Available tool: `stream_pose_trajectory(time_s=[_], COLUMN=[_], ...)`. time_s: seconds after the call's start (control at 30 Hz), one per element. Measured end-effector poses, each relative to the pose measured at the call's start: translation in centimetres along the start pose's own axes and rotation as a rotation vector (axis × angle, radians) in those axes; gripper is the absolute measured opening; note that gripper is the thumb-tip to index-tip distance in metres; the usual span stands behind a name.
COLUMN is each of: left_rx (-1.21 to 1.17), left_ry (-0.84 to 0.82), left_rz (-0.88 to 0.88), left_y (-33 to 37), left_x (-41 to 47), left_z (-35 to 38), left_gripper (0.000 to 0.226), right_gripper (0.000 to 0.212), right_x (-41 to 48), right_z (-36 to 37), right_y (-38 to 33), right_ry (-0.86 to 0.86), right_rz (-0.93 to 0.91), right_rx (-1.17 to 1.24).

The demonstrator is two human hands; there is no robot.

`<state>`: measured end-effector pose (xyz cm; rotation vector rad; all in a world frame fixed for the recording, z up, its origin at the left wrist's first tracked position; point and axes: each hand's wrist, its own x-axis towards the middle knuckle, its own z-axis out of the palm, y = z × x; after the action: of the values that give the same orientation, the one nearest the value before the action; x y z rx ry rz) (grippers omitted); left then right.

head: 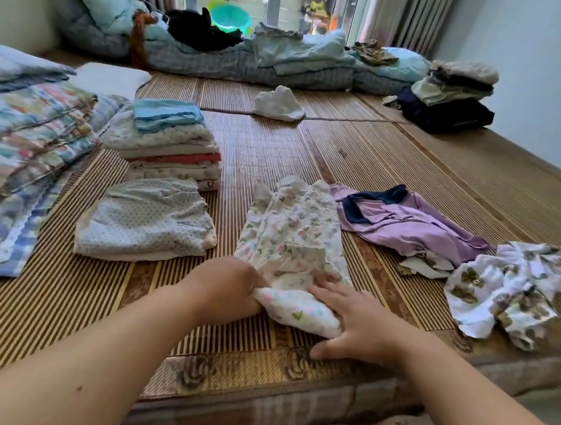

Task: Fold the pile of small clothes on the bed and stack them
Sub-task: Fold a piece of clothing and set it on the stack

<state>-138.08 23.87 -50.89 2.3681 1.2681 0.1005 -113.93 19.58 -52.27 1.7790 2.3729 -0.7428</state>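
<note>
A small white garment with pastel flowers (pixel 292 232) lies lengthwise on the bamboo mat in front of me. My left hand (pixel 225 286) grips its near end, which is rolled or folded up. My right hand (pixel 354 318) lies flat with spread fingers on the same near end, the thumb on the mat. A folded dotted white piece (pixel 147 220) lies to the left. Behind it stands a stack of folded clothes (pixel 171 143) with a light blue piece on top. To the right lie an unfolded purple garment (pixel 413 223) and a crumpled white one with brown flowers (pixel 511 289).
Folded patterned quilts (pixel 30 151) fill the left edge. A white crumpled cloth (pixel 279 104) lies farther back on the mat (pixel 408 148). A pile of dark and beige clothes (pixel 450 98) sits at the back right. Bedding and a black garment line the far side by the window.
</note>
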Motion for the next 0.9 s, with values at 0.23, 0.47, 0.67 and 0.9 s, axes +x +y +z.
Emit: stream_pose_trajectory(time_s=[0.23, 0.47, 0.67, 0.9], left_rx=[-0.514, -1.044, -0.995, -0.058], left_ry=[-0.006, 0.021, 0.304, 0.175], left_rz=[-0.025, -0.211, -0.477, -0.358], left_y=[0.5, 0.8, -1.0, 0.0], left_x=[-2.8, -4.3, 0.0, 1.6], left_z=[-2.6, -4.2, -4.1, -1.1], left_gripper=[0.019, 0.024, 0.045, 0.076], right_gripper=[0.03, 0.022, 0.037, 0.073], right_x=[-2.7, -4.3, 2.2, 4.8], right_z=[0.3, -2.3, -3.6, -2.1], right_y=[0.2, -2.4, -2.5, -2.3], right_ry=[0.356, 0.254, 0.357, 0.449], right_rz=[-0.141, -0.196, 0.243, 0.222], right_rx=[0.402, 1.064, 1.304, 0.203])
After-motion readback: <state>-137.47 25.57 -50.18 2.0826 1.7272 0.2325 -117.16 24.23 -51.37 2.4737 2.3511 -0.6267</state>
